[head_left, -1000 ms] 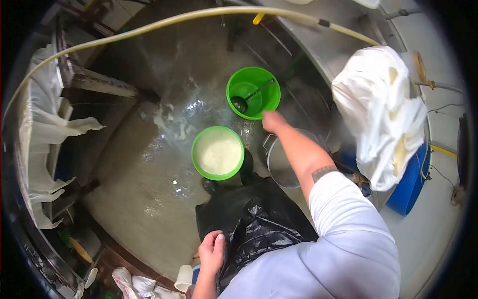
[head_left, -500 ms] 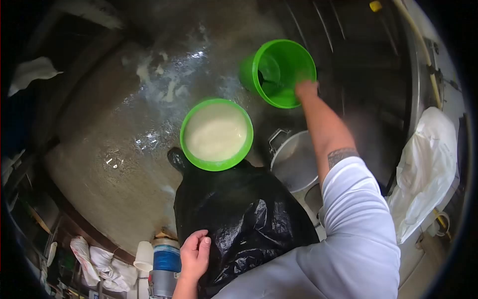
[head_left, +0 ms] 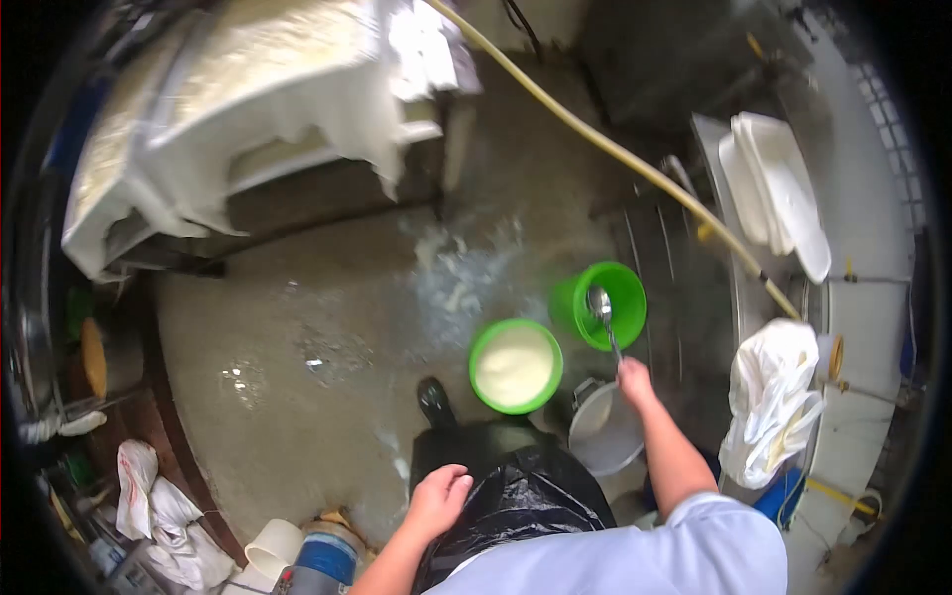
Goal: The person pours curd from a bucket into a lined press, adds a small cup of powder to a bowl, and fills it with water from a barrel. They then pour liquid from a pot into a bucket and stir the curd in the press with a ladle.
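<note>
My right hand (head_left: 634,379) is closed round the handle of a metal ladle (head_left: 600,304), whose bowl is over the opening of a green bucket (head_left: 631,299). Left of that bucket stands a second green bucket (head_left: 477,379) filled with a pale, creamy mass (head_left: 515,367). A metal pot (head_left: 607,436) with a side handle stands below my right hand. My left hand (head_left: 439,499) holds nothing, its fingers apart, beside the black plastic apron (head_left: 526,486) over my lap.
Cloth-lined trays of pale material (head_left: 273,59) stand at upper left. A yellowish hose (head_left: 595,139) crosses the upper right. White containers (head_left: 764,183) and a white bag (head_left: 769,397) lie at right. The floor (head_left: 288,426) is wet, with a white spill.
The view has shifted, bringing the cloth-lined trays and hose into sight. My right hand has moved from inside the bucket's rim to just outside it, and the ladle now shows clearly in it.
</note>
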### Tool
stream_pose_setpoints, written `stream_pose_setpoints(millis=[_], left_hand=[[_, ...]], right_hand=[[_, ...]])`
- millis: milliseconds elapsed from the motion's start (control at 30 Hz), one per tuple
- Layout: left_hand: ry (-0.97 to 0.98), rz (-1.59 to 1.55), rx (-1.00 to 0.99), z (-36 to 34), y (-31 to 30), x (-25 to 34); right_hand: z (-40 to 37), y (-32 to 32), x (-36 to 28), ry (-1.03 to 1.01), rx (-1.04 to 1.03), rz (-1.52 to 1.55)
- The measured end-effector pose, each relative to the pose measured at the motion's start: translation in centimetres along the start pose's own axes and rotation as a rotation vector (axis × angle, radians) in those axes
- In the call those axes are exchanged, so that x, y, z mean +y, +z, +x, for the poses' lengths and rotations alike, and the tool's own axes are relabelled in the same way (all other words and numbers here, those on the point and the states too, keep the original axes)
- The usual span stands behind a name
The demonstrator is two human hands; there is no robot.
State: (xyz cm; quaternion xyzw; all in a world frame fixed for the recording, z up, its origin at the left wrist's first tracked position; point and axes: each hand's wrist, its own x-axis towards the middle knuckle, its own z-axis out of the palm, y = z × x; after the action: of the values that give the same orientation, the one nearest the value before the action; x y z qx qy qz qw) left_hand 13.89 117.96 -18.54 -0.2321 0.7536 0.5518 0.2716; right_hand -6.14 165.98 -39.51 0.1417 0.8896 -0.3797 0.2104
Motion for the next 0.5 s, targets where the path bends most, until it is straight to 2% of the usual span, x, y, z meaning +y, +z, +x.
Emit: stream_pose_setpoints(millis=[33, 67, 133, 200, 267, 300, 333, 400, 467, 500], left_hand=[[0.042, 0.06, 0.005, -0.6, -1.4, -0.1], [0.09, 0.074, 0.005, -1.2, -2.7, -0.1], [0.206, 0.119, 0.056, -1.7, -4.8, -0.1], [0.24, 0.093, 0.143, -2.5, -7.4, 0.8], [0.033, -0.168, 0.142, -3.6, -10.2, 1.8], [-0.044, -0.32, 0.105, -2.0, -10.2, -0.9], [-0.029, -0.322, 0.141, -2.7, -11.3, -0.4], [-0.197, -1.01, 0.114, -3.6, -14.4, 1.8], [-0.037, -1.19, 0.128, -5.4, -17.0, 2.5], [0.025, -1.216, 0.206, -5.7, -17.8, 1.9]], right_hand=[[-3.5, 0.5, -5.0, 0.094, -0.035, 0.127], [-7.0, 0.8, -10.4, 0.116, -0.081, 0.104], [-12.6, 2.9, -20.7, 0.233, -0.197, 0.34], [-15.4, 6.5, -25.9, 0.23, -0.321, 0.381], [-16.9, 10.5, -31.6, 0.071, -0.536, 0.329], [-18.6, 11.9, -35.7, 0.014, -0.626, 0.325], [-20.3, 13.2, -40.1, -0.044, -0.716, 0.325], [-22.8, 16.2, -45.5, -0.269, -0.846, 0.172], [-24.4, 19.3, -48.9, -0.595, -0.953, 0.011], [-27.3, 17.7, -53.7, -0.626, -1.077, -0.061]])
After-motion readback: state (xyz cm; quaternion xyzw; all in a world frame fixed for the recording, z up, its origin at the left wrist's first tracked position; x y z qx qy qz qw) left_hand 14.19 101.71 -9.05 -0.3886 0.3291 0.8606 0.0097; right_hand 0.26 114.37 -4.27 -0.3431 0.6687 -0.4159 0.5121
